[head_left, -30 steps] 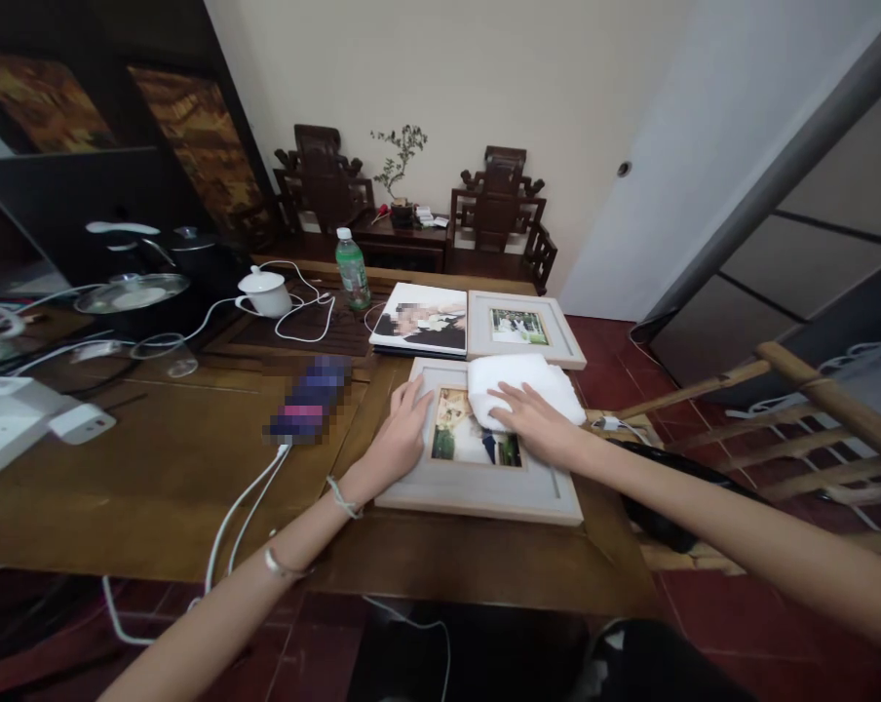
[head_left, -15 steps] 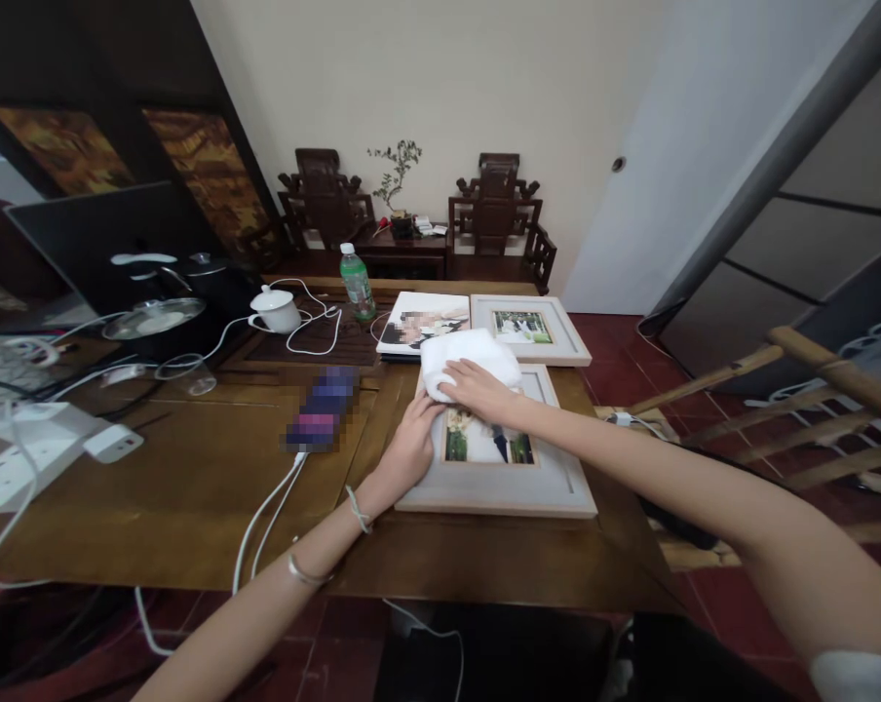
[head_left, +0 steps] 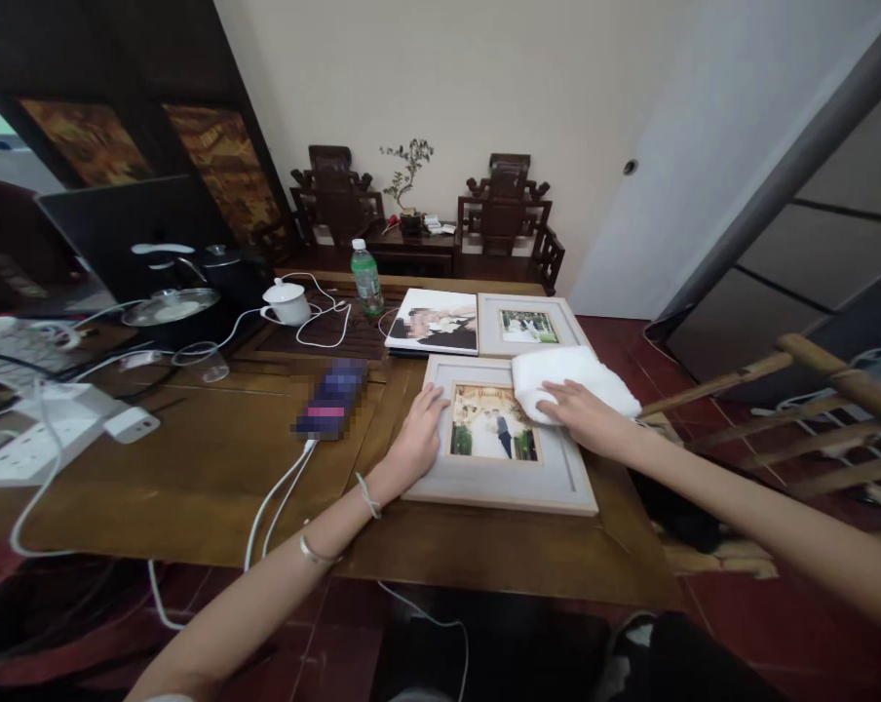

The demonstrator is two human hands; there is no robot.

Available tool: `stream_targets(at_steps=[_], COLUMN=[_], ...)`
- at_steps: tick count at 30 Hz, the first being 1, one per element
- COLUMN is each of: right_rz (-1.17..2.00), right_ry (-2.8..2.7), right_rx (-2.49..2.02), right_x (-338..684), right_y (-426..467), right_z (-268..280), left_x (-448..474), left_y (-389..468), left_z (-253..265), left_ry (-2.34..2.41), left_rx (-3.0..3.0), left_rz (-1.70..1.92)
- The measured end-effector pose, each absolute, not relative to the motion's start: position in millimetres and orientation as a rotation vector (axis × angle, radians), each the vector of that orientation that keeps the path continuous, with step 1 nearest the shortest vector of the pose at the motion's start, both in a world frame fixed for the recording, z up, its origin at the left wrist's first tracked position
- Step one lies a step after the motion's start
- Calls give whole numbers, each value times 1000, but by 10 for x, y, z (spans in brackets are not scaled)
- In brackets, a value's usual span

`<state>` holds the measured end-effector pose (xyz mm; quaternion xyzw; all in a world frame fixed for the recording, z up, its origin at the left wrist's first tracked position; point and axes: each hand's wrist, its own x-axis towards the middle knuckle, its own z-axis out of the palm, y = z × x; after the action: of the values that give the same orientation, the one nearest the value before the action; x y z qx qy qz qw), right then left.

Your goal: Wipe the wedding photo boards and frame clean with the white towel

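A picture frame (head_left: 499, 485) with a pale wooden border and a wedding photo inside lies flat on the table. My left hand (head_left: 418, 434) holds it by the left side, fingers curled over the border. My right hand (head_left: 579, 414) presses a folded white cloth (head_left: 593, 375) onto the frame's upper right corner, its fingers closed on the near edge of the cloth. The cloth hides that corner and hangs past the frame's right side. Behind lie a second picture frame (head_left: 568, 341) and a photo album (head_left: 435, 327) with a couple on its cover.
A phone (head_left: 330, 400) on a white cable lies left of the frame on the wooden table (head_left: 213, 487). Further back stand a green-labelled bottle (head_left: 367, 281), a lidded white cup (head_left: 287, 304) and a pot (head_left: 173, 317). A power strip (head_left: 46, 434) sits far left; a wooden rack (head_left: 835, 390) stands right.
My right hand has slid the white cloth rightward across the frame, from the upper left to the upper right corner, uncovering the photo. The left hand stays at the frame's left side.
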<state>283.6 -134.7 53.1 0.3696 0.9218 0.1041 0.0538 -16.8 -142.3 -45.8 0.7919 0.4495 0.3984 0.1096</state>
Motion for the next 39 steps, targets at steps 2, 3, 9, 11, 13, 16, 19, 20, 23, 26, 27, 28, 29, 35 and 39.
stream_targets(at_steps=[2, 3, 9, 11, 13, 16, 19, 20, 23, 26, 27, 28, 29, 35, 39], right_rz=[207, 128, -142, -75, 10, 97, 191, 226, 273, 127, 41, -46, -117, -272, -178], right_ry=[2779, 2753, 2649, 2673, 2729, 2795, 2826, 2829, 2811, 2780, 2771, 2757, 2741, 2678, 2665], right_rx=[1134, 1142, 1267, 1302, 1301, 1282, 1219, 1187, 1139, 1164, 1187, 1203, 1219, 1271, 1325], right_x=[2777, 2738, 2653, 2681, 2705, 2723, 2723, 2719, 2686, 2631, 2611, 2592, 2574, 2500, 2524], right_y=[-1638, -1784, -2104, -1918, -1654, -1287, -1146, -1165, -1401, -1789, -1922, -2045, -2155, -2355, -2038], right_z=[608, 658, 846, 809, 740, 624, 526, 502, 482, 560, 603, 649, 695, 855, 803], left_x=[-162, -159, -173, -191, -211, -232, -235, -232, -219, -204, -201, -198, -197, -211, -226], left_y=[-1431, -1437, -1445, -1422, -1393, -1357, -1343, -1343, -1351, -1363, -1367, -1369, -1371, -1353, -1338], left_z=[-451, -442, -373, -372, -378, -387, -391, -391, -388, -382, -380, -379, -380, -391, -392], left_ry=[1338, 1345, 1445, 1443, 1420, 1399, 1399, 1402, 1420, 1450, 1459, 1465, 1468, 1431, 1419], left_rx=[2320, 2316, 2326, 2339, 2354, 2375, 2374, 2368, 2346, 2330, 2325, 2319, 2312, 2331, 2357], left_rz=[1165, 1154, 972, 948, 945, 963, 1008, 1020, 1029, 1010, 1005, 1003, 1003, 1038, 1033])
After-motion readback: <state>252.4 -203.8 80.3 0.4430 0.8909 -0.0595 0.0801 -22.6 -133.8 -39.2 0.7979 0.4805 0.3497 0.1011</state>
